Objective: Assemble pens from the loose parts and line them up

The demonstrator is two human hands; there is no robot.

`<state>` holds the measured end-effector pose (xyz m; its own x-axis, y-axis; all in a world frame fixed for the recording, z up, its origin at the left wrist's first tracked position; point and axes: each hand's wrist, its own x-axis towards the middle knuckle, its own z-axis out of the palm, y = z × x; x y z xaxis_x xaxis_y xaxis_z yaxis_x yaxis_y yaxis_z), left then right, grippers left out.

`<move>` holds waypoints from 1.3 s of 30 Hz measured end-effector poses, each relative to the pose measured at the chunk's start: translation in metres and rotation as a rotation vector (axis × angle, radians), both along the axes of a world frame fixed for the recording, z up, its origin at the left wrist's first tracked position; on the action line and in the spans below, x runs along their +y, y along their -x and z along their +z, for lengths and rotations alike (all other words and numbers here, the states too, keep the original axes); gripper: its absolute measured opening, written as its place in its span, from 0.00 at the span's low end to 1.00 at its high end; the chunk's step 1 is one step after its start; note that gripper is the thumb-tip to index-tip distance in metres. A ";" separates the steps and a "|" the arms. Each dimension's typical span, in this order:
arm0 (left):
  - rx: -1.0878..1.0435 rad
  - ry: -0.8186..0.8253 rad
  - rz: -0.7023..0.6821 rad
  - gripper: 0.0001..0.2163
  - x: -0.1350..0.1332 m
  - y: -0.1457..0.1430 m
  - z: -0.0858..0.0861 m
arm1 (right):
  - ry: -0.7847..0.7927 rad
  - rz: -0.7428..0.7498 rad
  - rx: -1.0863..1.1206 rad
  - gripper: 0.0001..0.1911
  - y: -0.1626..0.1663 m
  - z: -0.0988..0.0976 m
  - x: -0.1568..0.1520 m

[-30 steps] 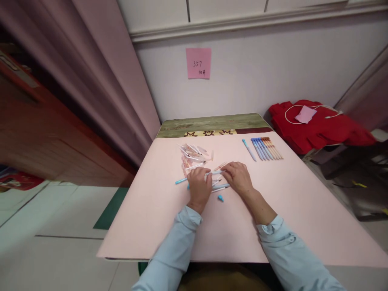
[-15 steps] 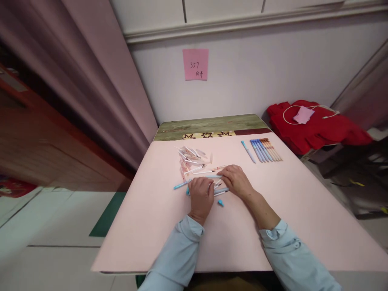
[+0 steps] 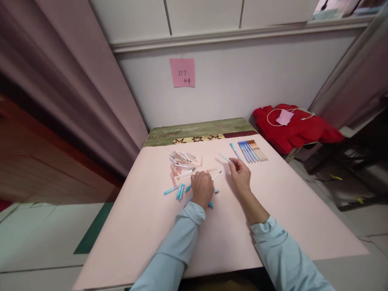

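Observation:
My left hand [image 3: 202, 189] is closed low over the table among the pen parts. A white pen refill [image 3: 217, 175] with a dark tip sticks out from its fingers to the right. My right hand [image 3: 241, 174] pinches one end of a slim light blue pen barrel [image 3: 224, 157], which points up and left. Beside the left hand lie short blue pen parts [image 3: 180, 192] and a longer blue piece [image 3: 171, 190]. A small blue cap [image 3: 211, 205] shows just below that hand. More parts are partly hidden beneath it.
A loose pile of white refills and clear pinkish pen parts [image 3: 183, 163] lies left of centre. One blue pen [image 3: 235, 151] lies left of a neat row of blue and brown pens [image 3: 253, 151]. Red cloth [image 3: 297, 133] with a white cable sits beyond the table's right side.
My right hand has moved right, away from the left, lifting the light blue barrel. My left hand now has a refill in its fingers. The camera view has turned slightly right.

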<state>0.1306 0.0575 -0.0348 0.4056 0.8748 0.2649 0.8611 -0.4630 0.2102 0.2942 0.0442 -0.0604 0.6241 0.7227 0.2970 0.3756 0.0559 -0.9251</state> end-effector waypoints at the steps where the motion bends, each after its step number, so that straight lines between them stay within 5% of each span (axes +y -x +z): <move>1: 0.031 -0.010 -0.014 0.03 0.000 -0.001 0.000 | -0.003 -0.009 0.008 0.20 -0.001 -0.001 0.001; 7: 0.165 -0.103 -0.068 0.11 -0.003 -0.004 0.006 | -0.027 0.010 0.223 0.22 0.001 -0.001 0.003; 11: 0.116 -0.164 -0.099 0.08 0.002 0.011 0.018 | -0.092 0.030 0.379 0.19 0.006 0.005 0.002; 17: -0.460 -0.049 -0.024 0.04 0.008 0.067 0.020 | -0.118 0.159 0.581 0.18 0.015 0.012 0.001; 22: -1.099 0.423 0.087 0.09 0.006 0.085 0.008 | -0.107 0.257 0.633 0.17 0.019 0.010 -0.001; 25: -1.331 0.574 0.161 0.12 0.006 0.084 0.009 | -0.107 0.281 0.646 0.16 0.020 0.011 -0.003; 39: -1.425 0.628 0.149 0.12 0.005 0.081 0.010 | -0.040 0.395 0.733 0.13 0.028 0.019 -0.005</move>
<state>0.0494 0.0627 -0.0251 0.0509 0.9964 -0.0681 -0.1798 0.0762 0.9807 0.2665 0.0388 -0.0418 0.3717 0.9267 -0.0558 -0.3749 0.0948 -0.9222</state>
